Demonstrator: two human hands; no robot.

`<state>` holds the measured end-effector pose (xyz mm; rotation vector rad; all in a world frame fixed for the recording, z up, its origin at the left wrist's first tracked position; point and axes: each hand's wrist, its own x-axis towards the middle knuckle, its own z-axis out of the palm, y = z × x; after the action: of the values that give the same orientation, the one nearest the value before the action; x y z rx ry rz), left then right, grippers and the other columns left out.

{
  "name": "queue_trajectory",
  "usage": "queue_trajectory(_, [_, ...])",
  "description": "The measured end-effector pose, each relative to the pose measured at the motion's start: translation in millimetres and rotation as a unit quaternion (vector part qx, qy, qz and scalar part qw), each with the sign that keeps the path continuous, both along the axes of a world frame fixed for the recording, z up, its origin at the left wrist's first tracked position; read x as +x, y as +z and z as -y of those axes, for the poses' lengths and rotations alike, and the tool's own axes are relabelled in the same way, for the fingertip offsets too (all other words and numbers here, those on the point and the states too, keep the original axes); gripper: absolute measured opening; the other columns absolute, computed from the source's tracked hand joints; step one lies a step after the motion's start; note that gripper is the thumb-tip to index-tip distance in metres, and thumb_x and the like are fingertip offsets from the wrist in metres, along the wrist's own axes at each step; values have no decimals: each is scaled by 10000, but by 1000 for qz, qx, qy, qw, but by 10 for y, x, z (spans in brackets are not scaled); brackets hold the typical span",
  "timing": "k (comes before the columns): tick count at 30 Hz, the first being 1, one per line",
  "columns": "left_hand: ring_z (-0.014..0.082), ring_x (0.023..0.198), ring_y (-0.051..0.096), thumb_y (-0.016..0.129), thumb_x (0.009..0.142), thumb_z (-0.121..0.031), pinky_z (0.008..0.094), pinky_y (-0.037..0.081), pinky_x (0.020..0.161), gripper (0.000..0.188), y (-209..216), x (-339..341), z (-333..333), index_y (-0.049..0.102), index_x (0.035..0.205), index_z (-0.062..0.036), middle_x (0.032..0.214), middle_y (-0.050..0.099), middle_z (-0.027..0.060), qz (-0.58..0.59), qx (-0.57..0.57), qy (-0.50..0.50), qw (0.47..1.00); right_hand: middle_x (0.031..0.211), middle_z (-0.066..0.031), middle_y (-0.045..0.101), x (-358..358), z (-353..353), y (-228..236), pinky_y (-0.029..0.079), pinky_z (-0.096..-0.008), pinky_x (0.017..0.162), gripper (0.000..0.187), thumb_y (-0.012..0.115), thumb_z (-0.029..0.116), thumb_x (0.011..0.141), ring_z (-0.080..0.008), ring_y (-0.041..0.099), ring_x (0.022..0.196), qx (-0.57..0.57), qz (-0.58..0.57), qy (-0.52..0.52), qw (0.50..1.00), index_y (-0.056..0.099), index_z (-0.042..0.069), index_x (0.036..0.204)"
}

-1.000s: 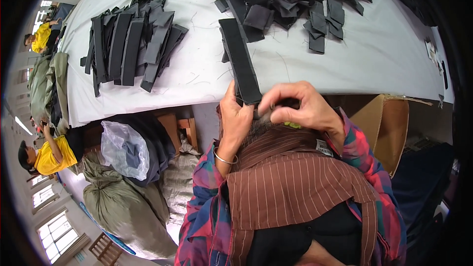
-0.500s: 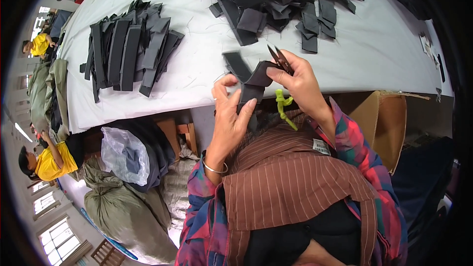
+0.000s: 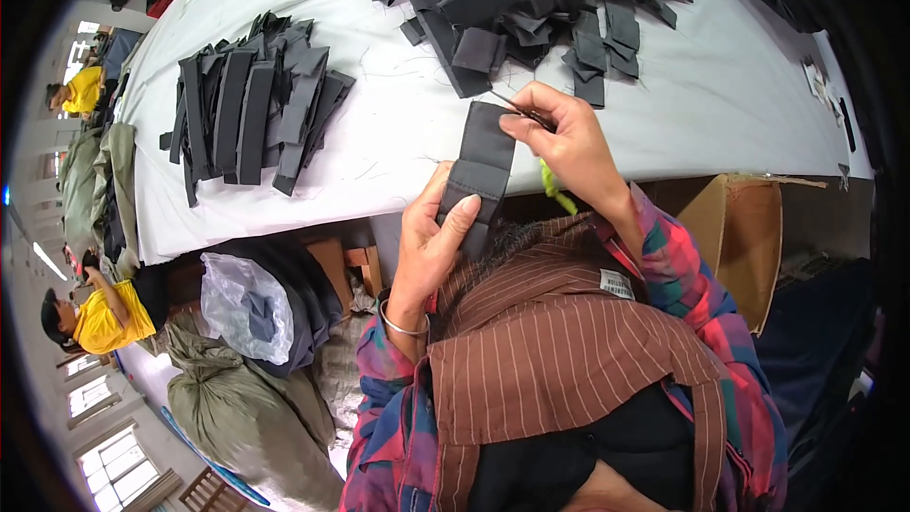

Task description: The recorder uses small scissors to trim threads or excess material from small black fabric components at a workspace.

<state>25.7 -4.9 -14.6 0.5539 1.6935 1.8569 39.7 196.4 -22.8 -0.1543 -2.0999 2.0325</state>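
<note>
My left hand grips a dark grey stitched fabric piece by its lower part, thumb on top, over the near table edge. The piece stands flat and open, with a seam across its middle. In my right hand are dark thread snips, blades pointing up and left above the top of the piece. That hand's thumb and fingertips are at the piece's upper right corner; whether they pinch it too is hard to tell. A yellow-green strip shows below the right hand, partly hidden by it.
On the white-covered table, a row of grey strips lies left and a loose heap of fabric pieces lies at the far side. Under the table are a cardboard box and bags. People in yellow are at far left.
The fabric piece, folded and bent before, is now spread straight upward. My right hand has turned, so the snips' blades lie flatter and point left. The yellow-green strip is now more hidden.
</note>
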Motion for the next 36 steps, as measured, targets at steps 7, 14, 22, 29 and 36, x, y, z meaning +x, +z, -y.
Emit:
queue_trajectory(7, [115, 1022, 514, 588, 921, -152, 243, 410, 900, 426, -20, -10, 28, 473, 1275, 52, 1136, 564, 54, 85, 8, 27, 996, 818, -64, 663, 211, -139, 307, 468, -316, 685, 214, 714, 219, 782, -201, 622, 720, 247, -102, -13, 963, 663, 80, 936])
queue_trajectory(14, [111, 1012, 519, 609, 899, -132, 243, 412, 900, 408, -50, -69, 33, 505, 1256, 35, 1110, 583, 52, 126, 12, -6, 992, 768, -29, 660, 233, -157, 286, 424, -313, 645, 143, 711, 133, 727, -207, 607, 681, 348, -132, 105, 922, 690, 79, 858])
queue_trajectory(22, [97, 972, 525, 630, 862, -114, 230, 416, 870, 360, -37, -62, 68, 568, 1186, 30, 1080, 591, 40, 173, 8, 3, 985, 731, -19, 649, 204, -182, 276, 402, -322, 630, 138, 723, 149, 710, -206, 592, 676, 351, -141, 127, 917, 691, 88, 829])
queue_trajectory(29, [94, 923, 552, 645, 843, -122, 219, 430, 845, 375, -40, -81, 90, 575, 1178, 33, 1025, 613, 28, 220, 26, -23, 975, 774, 14, 671, 195, -222, 238, 412, -320, 665, 149, 738, 226, 721, -197, 611, 728, 334, -120, 171, 919, 686, 137, 830])
queue_trajectory(36, [90, 915, 551, 650, 846, -150, 215, 430, 835, 361, -65, -89, 108, 588, 1156, 25, 1021, 613, 24, 239, 36, -44, 969, 702, 2, 623, 201, -223, 209, 348, -322, 630, 172, 758, 160, 663, -192, 513, 648, 325, -143, 176, 918, 706, 123, 823])
